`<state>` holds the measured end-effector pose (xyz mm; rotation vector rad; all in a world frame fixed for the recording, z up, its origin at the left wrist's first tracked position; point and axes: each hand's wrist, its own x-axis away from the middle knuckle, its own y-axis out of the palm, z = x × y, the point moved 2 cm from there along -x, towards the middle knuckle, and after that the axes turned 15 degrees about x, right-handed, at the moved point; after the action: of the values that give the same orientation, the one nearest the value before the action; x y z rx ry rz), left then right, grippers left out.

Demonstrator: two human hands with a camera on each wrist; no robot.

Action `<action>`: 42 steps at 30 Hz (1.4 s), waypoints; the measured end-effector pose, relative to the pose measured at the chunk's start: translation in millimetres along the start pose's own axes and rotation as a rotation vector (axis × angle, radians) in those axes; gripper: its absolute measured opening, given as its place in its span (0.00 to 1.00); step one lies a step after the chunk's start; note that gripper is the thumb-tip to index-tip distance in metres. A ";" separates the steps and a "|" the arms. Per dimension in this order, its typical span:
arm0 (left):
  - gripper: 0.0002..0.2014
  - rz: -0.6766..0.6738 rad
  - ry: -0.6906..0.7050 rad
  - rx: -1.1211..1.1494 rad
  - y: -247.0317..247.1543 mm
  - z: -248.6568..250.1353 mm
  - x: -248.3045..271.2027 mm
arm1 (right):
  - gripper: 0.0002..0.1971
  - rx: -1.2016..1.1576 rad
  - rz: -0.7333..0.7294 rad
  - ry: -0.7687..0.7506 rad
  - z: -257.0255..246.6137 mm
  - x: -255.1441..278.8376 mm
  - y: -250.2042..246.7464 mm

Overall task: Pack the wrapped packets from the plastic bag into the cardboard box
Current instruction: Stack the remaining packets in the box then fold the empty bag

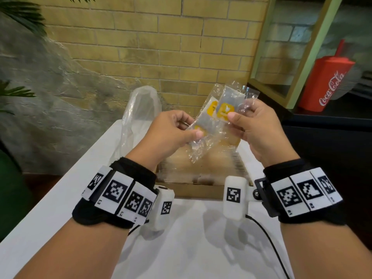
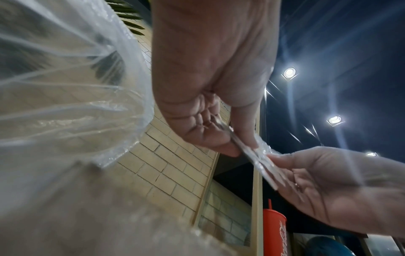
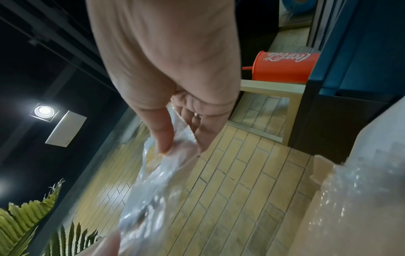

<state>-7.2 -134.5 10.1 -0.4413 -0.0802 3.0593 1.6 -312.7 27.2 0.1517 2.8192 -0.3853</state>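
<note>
Both hands hold a small fan of clear wrapped packets [image 1: 216, 121] with yellow labels, raised above the cardboard box [image 1: 198, 190]. My left hand [image 1: 175, 129] pinches the lower packet between thumb and fingers. My right hand [image 1: 247, 123] pinches the upper packets, thumb on a yellow label. The left wrist view shows the packets [image 2: 258, 155] edge-on between both hands. In the right wrist view the packets [image 3: 157, 176] are blurred under the thumb. The box holds rows of clear packets standing on edge. A crumpled clear plastic bag [image 1: 138, 115] stands left of the box.
The box and bag sit on a white table [image 1: 60, 198] against a yellow brick wall. A red Coca-Cola cup [image 1: 326, 83] stands on a dark counter to the right. Green plant leaves [image 1: 14, 93] reach in at the left. A black cable [image 1: 269, 244] lies near my right wrist.
</note>
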 end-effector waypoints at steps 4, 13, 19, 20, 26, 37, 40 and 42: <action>0.07 -0.061 0.018 -0.192 -1.7 -2.5 0.0 | 0.16 -0.058 0.122 0.001 0.5 -4.9 -11.7; 0.14 -0.352 -0.144 -0.569 7.2 -7.6 5.7 | 0.13 -0.041 0.104 -0.088 -3.9 -1.6 -15.0; 0.13 -0.262 -0.137 -0.539 2.6 -7.5 2.7 | 0.11 -0.032 0.098 -0.101 -3.5 -3.1 -16.2; 0.10 -0.257 -0.127 -0.554 2.5 -6.8 3.3 | 0.09 -0.026 0.100 -0.099 -3.4 -3.2 -16.2; 0.04 -0.317 -0.186 -0.672 3.7 -6.3 8.3 | 0.07 0.004 0.106 -0.084 -3.4 -3.2 -15.0; 0.19 -0.509 -0.243 -0.800 7.5 -12.7 9.5 | 0.11 0.095 -0.019 -0.117 -4.3 1.4 -6.3; 0.17 -0.242 -0.129 -0.535 3.9 -4.9 3.7 | 0.11 0.109 -0.087 -0.119 -6.2 5.1 -2.5; 0.17 -0.143 -0.080 -0.315 1.8 -2.9 1.8 | 0.10 0.096 -0.129 -0.124 -7.3 7.2 1.4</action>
<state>-8.1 -136.0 6.7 -0.3095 -0.5755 2.9271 -7.1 -308.9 31.4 -0.0334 2.6968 -0.5407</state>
